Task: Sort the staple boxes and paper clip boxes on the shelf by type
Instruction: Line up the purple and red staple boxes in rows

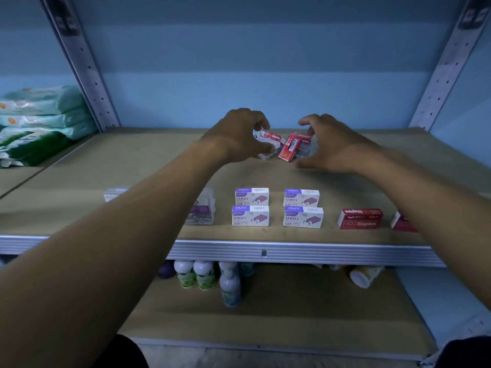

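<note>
So we're reaching deep into the shelf (132, 166) with both hands, going for the jumbled pile at the far middle. Our left hand (239, 134) has its fingers curled around a red staple box (273, 136), and there's a clear plastic box (267, 155) just below it that we can't tell if we're touching. Our right hand (326, 144) is curled over another red staple box (289, 148) that's tilted up on its end, but the grip itself is partly hidden, so we can't say for sure it's actually held.

Near the front edge things are already grouped: four purple staple boxes (251, 216) in a square, a red staple box lying flat (360, 219) to the right, and a clear paper clip box (202, 211) to the left.

Tip for this step, imo: lift one box per hand cleanly instead of dragging, since the pile is touching and the clear boxes could slide. Reds should go right, next to the flat red one.
</note>
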The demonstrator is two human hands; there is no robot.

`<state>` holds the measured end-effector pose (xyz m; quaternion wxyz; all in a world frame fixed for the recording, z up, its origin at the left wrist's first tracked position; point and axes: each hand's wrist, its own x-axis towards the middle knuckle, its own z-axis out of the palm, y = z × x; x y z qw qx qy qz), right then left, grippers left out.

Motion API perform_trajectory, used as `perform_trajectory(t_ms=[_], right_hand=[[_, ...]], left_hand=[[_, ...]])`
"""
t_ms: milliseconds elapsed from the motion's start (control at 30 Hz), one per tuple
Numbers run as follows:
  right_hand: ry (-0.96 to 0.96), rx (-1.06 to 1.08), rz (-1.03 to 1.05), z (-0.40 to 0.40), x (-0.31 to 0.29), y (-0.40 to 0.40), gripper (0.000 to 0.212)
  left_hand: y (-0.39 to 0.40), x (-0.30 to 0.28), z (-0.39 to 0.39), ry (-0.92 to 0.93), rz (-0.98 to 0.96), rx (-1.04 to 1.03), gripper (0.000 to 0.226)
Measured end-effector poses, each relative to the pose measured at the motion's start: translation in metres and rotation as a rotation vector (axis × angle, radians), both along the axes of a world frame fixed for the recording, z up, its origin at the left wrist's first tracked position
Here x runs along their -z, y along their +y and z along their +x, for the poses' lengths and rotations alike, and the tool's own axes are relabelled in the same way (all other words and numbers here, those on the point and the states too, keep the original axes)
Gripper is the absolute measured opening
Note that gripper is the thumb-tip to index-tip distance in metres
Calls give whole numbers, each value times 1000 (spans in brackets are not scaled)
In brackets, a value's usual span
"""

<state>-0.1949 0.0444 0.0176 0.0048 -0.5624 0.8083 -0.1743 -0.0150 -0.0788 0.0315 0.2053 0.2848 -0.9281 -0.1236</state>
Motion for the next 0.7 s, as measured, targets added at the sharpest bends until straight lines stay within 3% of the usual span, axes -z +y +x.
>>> perform_trajectory(t_ms=[233, 700], right_hand=[[150, -82, 60, -7, 5, -18, 101], [227, -117, 41, -11, 13, -27, 80]], left_hand=[[-3, 0, -27, -122, -40, 10, 49], [-8, 8, -43, -130, -52, -81, 51]])
